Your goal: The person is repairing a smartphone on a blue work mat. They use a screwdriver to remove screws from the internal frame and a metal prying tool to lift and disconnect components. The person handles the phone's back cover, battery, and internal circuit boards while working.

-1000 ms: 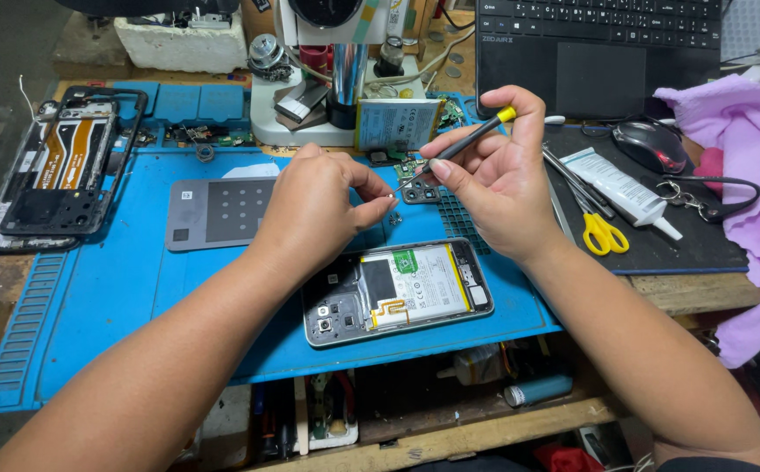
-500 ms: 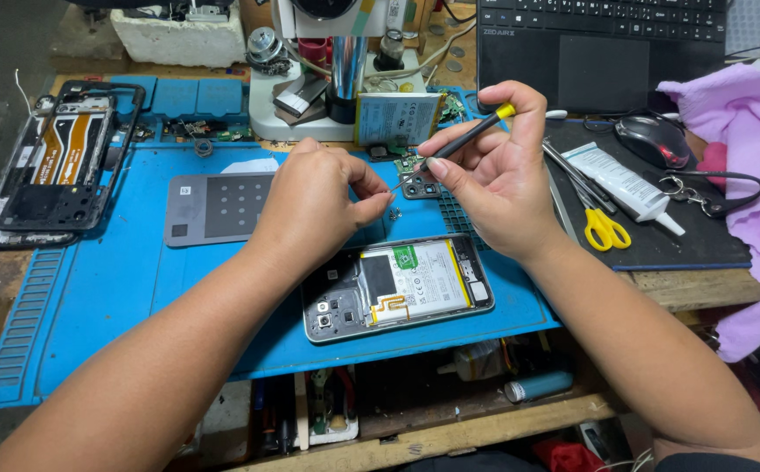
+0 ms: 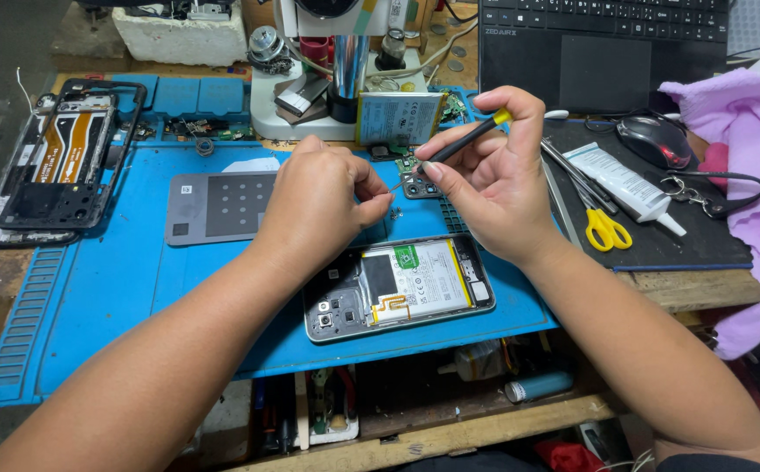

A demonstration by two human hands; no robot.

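**Small part handled above an opened phone**

An opened phone [image 3: 397, 288] is laid face down on the blue mat [image 3: 91, 288], back cover off, with its battery and boards exposed. It lies just below both hands, near the mat's front edge.

The left hand [image 3: 323, 197] is held curled above the mat, fingers drawn in toward the thumb. Something very small appears to be pinched at the fingertips, but it is too small to be made out; whether anything is actually gripped cannot be told.

The right hand [image 3: 493, 179] is closed around a thin black tool with a yellow end [image 3: 467, 140], held like a pen. The tool's tip is pointed down and left, toward the left fingertips and a small dark camera part [image 3: 416, 183] that rests on the mat between the hands.

Judged step: fine work on a small part or screw, carried out with the tool tip while the left fingers steady it. The phone itself is untouched at this moment.

The next move is judged to call for a steady, light tool tip and close aim, since the piece is tiny and easily flicked off the mat.

Also noted: a grey plate [image 3: 218, 205] to the left, yellow scissors [image 3: 605, 229] and a white tube [image 3: 620, 179] on the right.
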